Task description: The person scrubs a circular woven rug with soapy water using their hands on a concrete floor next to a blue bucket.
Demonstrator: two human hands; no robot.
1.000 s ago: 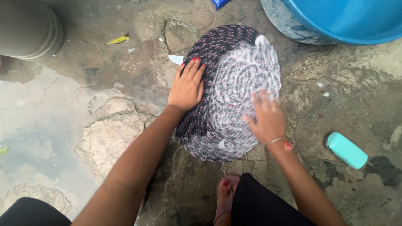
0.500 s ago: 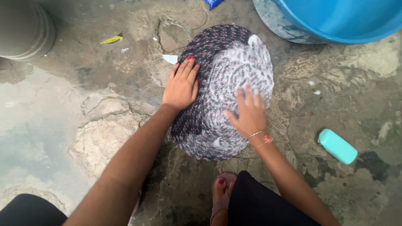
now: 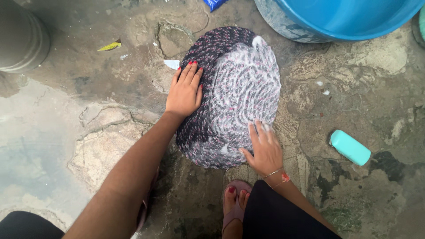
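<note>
Soapy lather covers most of the round braided mat (image 3: 230,95); its far-left part looks unsoaped. Left hand (image 3: 183,90) presses flat there, right hand (image 3: 264,148) open-palmed at its near edge.

Edges and hands are hiding parts of the scene.

The big blue plastic tub (image 3: 345,17) is running off the upper right of the frame, its far rim unseen. The grey ribbed cylinder (image 3: 20,37) is being cut by the upper left edge. The left hand (image 3: 183,90) and right hand (image 3: 264,148) are covering parts of the soapy round braided mat (image 3: 234,88). A blue scrap (image 3: 213,3) at the top edge is too cropped to identify.
</note>
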